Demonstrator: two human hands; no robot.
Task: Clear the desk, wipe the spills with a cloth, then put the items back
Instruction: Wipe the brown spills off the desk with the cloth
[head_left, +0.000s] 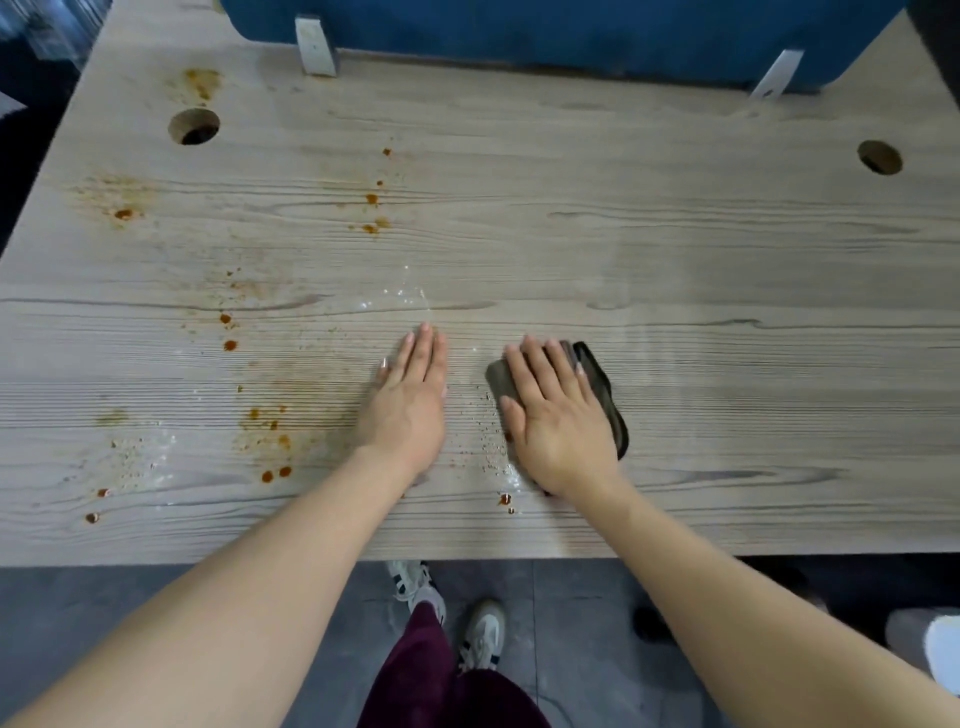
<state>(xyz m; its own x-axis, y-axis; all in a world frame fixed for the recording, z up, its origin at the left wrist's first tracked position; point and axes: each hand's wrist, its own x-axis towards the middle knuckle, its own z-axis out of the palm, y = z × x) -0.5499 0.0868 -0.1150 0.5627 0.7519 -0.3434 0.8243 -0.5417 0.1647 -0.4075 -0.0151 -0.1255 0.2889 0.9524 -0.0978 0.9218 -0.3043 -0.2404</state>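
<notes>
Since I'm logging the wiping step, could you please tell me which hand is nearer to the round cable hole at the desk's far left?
Left. The left hand lies flat below and to the right of the round cable hole; the right hand, pressing the dark grey cloth, is farther right.

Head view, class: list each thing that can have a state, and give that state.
Desk: cleared of items, orange spills on its left half.
Cloth: flat on desk, under right hand.
Right hand: fingers straight, pressing cloth.
Left hand: flat on desk, holding nothing.
</notes>
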